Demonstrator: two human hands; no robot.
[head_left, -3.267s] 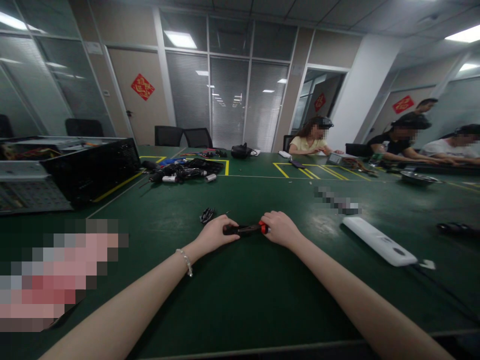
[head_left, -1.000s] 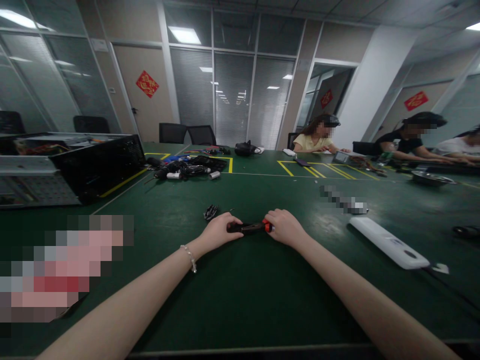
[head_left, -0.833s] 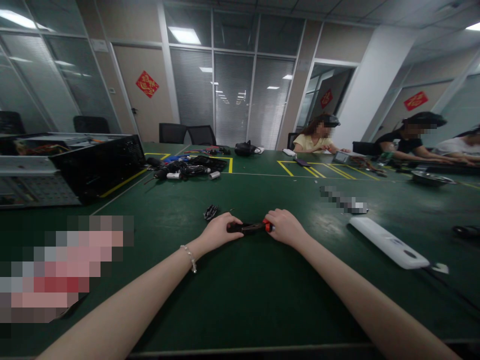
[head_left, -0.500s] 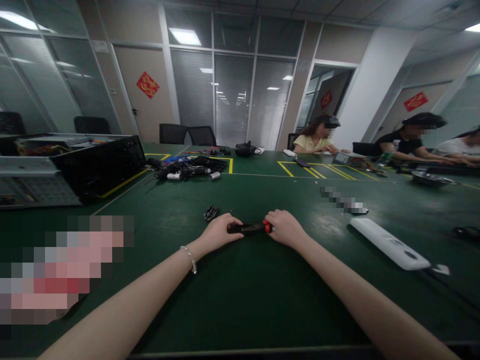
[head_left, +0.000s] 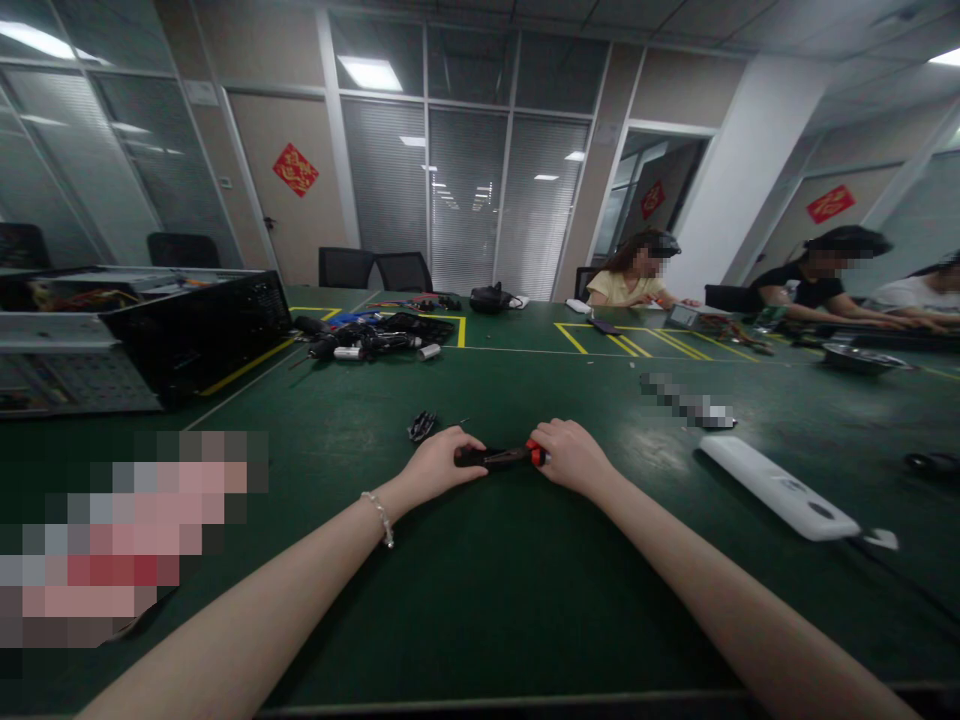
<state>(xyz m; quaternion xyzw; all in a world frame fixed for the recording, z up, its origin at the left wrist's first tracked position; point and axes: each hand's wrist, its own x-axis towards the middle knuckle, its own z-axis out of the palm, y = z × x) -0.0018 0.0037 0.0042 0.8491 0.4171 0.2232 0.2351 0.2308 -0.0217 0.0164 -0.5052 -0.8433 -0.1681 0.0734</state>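
Observation:
A black screwdriver with a red collar (head_left: 499,457) lies crosswise on the green table mat (head_left: 480,600), held at both ends. My left hand (head_left: 437,464) is closed round its black end. My right hand (head_left: 571,455) is closed round the end with the red collar. A bead bracelet sits on my left wrist. A small black part (head_left: 421,425) lies just beyond my left hand.
An open computer case (head_left: 142,335) stands at the left. A pile of tools and cables (head_left: 371,338) lies beyond it. A white power strip (head_left: 776,487) lies at the right, its cable running toward me. Other people sit at the far right of the table.
Both hands stay where they were on the screwdriver. Only the head camera has shifted slightly.

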